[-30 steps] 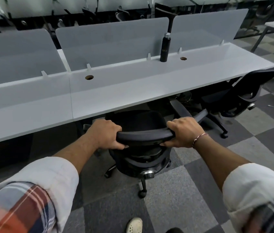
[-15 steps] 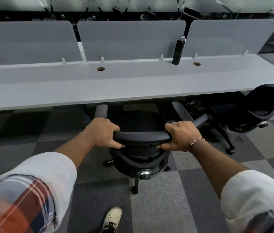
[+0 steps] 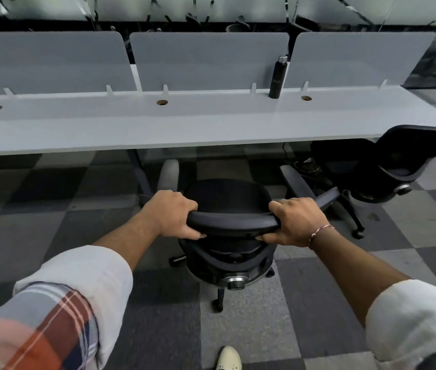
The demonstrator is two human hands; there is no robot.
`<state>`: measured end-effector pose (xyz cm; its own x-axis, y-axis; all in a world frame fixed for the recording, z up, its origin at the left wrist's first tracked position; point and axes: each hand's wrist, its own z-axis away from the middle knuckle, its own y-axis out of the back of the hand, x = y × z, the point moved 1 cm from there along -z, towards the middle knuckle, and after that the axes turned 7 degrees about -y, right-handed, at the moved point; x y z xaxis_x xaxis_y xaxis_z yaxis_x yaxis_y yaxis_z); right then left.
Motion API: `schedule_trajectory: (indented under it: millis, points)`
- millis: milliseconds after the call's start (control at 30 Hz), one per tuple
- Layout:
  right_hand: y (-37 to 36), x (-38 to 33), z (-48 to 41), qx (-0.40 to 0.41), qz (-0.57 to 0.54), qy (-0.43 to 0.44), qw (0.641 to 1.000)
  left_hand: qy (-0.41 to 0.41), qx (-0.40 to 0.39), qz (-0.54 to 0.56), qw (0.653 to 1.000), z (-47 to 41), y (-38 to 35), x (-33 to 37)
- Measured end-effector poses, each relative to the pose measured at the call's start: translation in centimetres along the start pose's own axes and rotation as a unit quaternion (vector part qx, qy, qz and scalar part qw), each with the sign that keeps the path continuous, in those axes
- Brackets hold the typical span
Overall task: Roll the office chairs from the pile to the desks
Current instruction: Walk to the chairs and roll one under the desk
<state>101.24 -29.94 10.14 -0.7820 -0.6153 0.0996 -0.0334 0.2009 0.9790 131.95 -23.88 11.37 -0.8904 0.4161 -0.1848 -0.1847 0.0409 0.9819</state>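
Observation:
A black office chair (image 3: 228, 200) stands in front of me, facing the long white desk (image 3: 184, 129). My left hand (image 3: 174, 213) grips the left end of its curved backrest top, and my right hand (image 3: 295, 221) grips the right end. The seat's front sits just short of the desk edge, with the armrests reaching toward it. Its castors rest on the chequered carpet. A second black office chair (image 3: 398, 161) is tucked partly under the desk at the right.
Grey divider panels (image 3: 208, 60) stand along the desk's back. A black bottle (image 3: 277, 77) stands on the desk near the right divider gap. More chairs show dimly behind the dividers. My shoe (image 3: 228, 359) is at the bottom edge.
The desk now lies square across the view instead of slanting, and the chair sits a little further back from its edge. Both hands keep their grip on the backrest.

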Motion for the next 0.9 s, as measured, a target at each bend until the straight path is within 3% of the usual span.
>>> schedule_trajectory:
  millis: [200, 500, 733, 900]
  points:
    - [0.9, -1.1, 5.3, 0.019, 0.003, -0.005, 1.0, -0.007, -0.01, 0.028, 1.0, 2.8, 1.0, 4.8]
    - [2.3, -1.9, 12.7, 0.04, 0.025, -0.001, 0.999, -0.01, 0.092, 0.024, 0.995, 6.6, 0.8, 11.8]
    - [2.1, -1.0, 11.6, 0.044, 0.01, 0.01, 0.999, -0.021, 0.164, 0.038, 0.985, 5.5, 0.5, 11.3]
    - [1.3, 0.2, 8.6, 0.065, -0.003, 0.026, 0.998, -0.005, 0.166, 0.044, 0.985, 3.2, 0.0, 9.4]
